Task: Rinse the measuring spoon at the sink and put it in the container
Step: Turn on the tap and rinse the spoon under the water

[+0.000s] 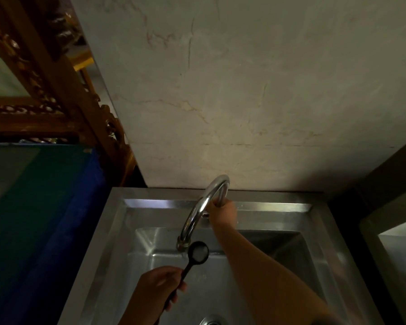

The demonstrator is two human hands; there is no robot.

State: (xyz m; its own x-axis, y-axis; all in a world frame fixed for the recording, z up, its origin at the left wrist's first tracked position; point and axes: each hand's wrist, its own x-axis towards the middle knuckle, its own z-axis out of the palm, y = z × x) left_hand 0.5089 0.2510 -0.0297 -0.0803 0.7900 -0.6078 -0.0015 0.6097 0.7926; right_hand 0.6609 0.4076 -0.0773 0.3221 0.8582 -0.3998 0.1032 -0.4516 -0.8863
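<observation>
Left hand [161,286] at six o'clock, fingers wrapped round the handle of the black measuring spoon [195,255], bowl face-up right beneath the faucet [203,209] spout. Right hand [223,213] reaches to twelve o'clock, curled at the faucet's base; whether it grips a tap handle I cannot tell. White residue or water sits in the bowl. Risk here: a hard burst could splash out of the steel sink [117,231] or jolt the spoon loose toward the drain [211,321]. No container in view.

Faucet [204,207] arcs over sink [117,231]; basin btm open.
</observation>
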